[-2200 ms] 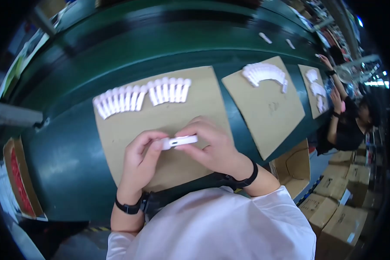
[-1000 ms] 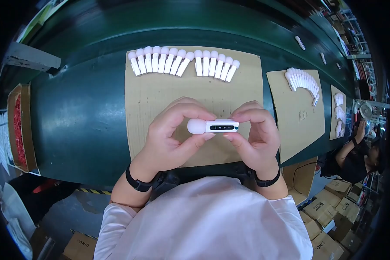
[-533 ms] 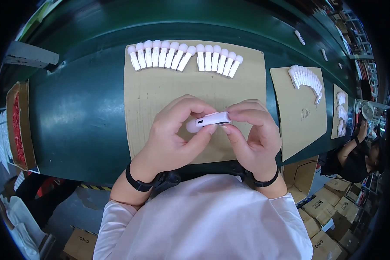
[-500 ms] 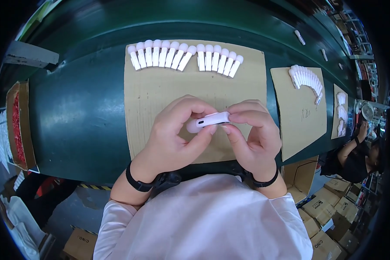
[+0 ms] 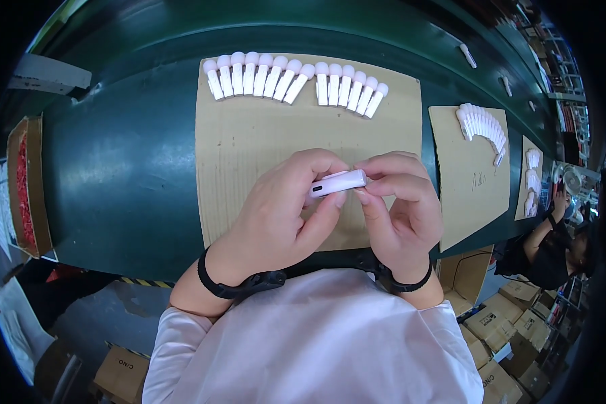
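Head view. Left hand (image 5: pixel 276 202) and right hand (image 5: pixel 405 207) meet over the near half of the large tan cardboard sheet (image 5: pixel 262 145) (landmark). Grip: left fingers and thumb closed about a small white-lilac plastic wand-shaped device (image 5: pixel 343 182); right fingertips pinched round its other end, exact contact hard to make out. A dark slot shows on its side; its left end is hidden behind left fingers.

Similar pale round-headed devices (image 5: pixel 249 81) lie in two fanned groups along the sheet's far edge. Sheet's near edge partly covered by the forearms.

Surface: dark green glossy desk (image 5: pixel 121 175) under the sheet. Right of the sheet, a smaller tan cardboard sheet (image 5: pixel 468 209) with further devices, overlapping, count unclear. Left of it, an open brown carton (image 5: pixel 39 209) of red pieces, contents indistinct.

Room: beyond the sheet's right, a dark-clothed co-worker (image 5: pixel 545 259), partly lost toward the dark rim; brown cardboard boxes (image 5: pixel 495 320) on the floor.
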Tool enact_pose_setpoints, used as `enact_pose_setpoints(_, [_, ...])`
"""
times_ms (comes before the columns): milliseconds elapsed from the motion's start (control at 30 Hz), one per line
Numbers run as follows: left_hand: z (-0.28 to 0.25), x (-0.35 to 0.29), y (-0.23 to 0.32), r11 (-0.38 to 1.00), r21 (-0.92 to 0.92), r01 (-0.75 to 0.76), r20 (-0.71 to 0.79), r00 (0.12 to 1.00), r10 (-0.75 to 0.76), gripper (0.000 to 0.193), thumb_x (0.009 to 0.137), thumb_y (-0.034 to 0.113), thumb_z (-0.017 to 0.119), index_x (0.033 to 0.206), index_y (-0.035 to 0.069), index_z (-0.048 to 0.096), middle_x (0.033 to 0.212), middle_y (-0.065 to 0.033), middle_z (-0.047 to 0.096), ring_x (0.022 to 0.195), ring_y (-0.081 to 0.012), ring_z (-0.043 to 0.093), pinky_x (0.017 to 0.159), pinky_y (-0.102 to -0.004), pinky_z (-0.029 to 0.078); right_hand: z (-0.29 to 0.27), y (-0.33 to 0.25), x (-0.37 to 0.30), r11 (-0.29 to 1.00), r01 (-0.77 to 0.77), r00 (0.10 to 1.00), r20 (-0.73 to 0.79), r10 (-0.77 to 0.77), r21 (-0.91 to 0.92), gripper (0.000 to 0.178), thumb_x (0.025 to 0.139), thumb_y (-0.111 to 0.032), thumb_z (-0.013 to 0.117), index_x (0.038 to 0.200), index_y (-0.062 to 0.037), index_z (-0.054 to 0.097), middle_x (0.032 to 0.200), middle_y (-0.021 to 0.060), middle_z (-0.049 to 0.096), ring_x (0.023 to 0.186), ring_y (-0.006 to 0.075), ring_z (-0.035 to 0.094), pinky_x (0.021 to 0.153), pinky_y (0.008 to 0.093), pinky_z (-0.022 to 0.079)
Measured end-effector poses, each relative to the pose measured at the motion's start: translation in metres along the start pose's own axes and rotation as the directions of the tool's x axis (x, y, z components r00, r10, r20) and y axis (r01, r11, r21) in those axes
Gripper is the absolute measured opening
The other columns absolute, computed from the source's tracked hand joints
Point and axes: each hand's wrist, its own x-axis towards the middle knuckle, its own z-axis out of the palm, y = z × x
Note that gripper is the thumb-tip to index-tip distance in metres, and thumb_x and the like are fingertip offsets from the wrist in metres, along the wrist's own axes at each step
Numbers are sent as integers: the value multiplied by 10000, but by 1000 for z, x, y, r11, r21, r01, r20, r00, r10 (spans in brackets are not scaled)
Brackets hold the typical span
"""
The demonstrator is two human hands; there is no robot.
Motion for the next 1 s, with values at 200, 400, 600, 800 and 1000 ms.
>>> enact_pose_setpoints(200, [0, 3, -1, 996, 40, -78, -17, 997, 79, 234, 856, 24, 608, 1081, 5, 549, 937, -132, 618, 779, -264, 617, 654, -328, 497, 1, -1, -2, 998, 7, 1000, -1, -7, -61, 211, 817, 58, 669, 961, -22, 536, 1059, 177, 606, 927, 246, 578, 819, 331, 473])
enact_pose_setpoints(400, [2, 2, -1, 998, -10, -62, -38, 997, 61, 219, 862, 28, 600, 1073, -1, 549, 925, -137, 616, 755, -260, 617, 645, -321, 495, 3, -2, -1, 995, 25, 1000, 1, -25, -99, 211, 809, 66, 658, 951, -23, 530, 1097, 191, 586, 956, 251, 572, 830, 335, 477])
enact_pose_setpoints(600, [0, 3, 2, 999, -23, -34, -30, 999, 33, 200, 869, 31, 597, 1059, -7, 549, 893, -129, 612, 715, -236, 609, 624, -304, 485, 3, -2, -1, 993, 51, 998, 33, -48, -106, 214, 817, 52, 644, 965, -26, 511, 1098, 193, 583, 964, 252, 571, 835, 340, 477])
enact_pose_setpoints(800, [-1, 3, 2, 998, -57, -14, -29, 1000, 13, 183, 864, 31, 604, 1038, -5, 559, 870, -115, 611, 699, -214, 601, 614, -295, 478, 4, -3, -3, 1000, -4, 1000, 7, 4, 2, 172, 861, 36, 598, 991, -19, 501, 1098, 197, 580, 976, 242, 572, 844, 337, 474])
enact_pose_setpoints(1000, [-2, 1, 4, 992, -115, 58, -29, 998, -62, 181, 847, 28, 623, 1017, 0, 568, 862, -106, 613, 700, -198, 606, 614, -287, 475, 3, -6, -3, 989, -88, 996, 35, 84, 122, 171, 896, 31, 547, 1059, 2, 504, 1090, 190, 578, 973, 224, 572, 852, 312, 463])
